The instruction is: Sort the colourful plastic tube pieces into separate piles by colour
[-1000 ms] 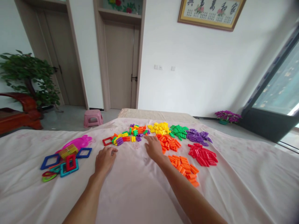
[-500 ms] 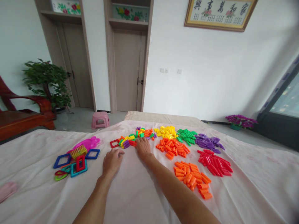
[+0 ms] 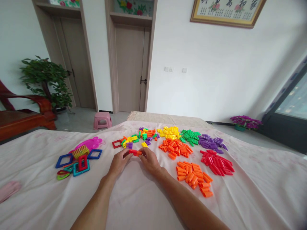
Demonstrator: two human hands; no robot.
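Note:
Between my two hands is a red piece (image 3: pixel 133 152) with an orange end at its right. The fingers of my left hand (image 3: pixel 119 162) are closed on its left end. At the orange end, my right hand (image 3: pixel 149 159) grips it with bent fingers. Just beyond lies a mixed pile (image 3: pixel 146 134) of small yellow, green, purple and orange pieces. A red square frame (image 3: pixel 117 144) is left of it. To the right are sorted heaps: yellow (image 3: pixel 170 132), green (image 3: pixel 190 136), purple (image 3: pixel 211 142), red (image 3: pixel 217 163) and two orange ones (image 3: pixel 176 147).
Blue, teal and red frames (image 3: pixel 81 167), a yellow comb-like piece (image 3: pixel 81 152) and a magenta toy (image 3: pixel 90 143) lie at the left of the cloth (image 3: pixel 134 198). A pink stool (image 3: pixel 102 120), a wooden chair (image 3: pixel 26 110) and a plant (image 3: pixel 45 76) stand beyond.
Both hands have come together nearer to me, out of the mixed pile, with the red and orange piece now held between them. The view has tilted slightly down.

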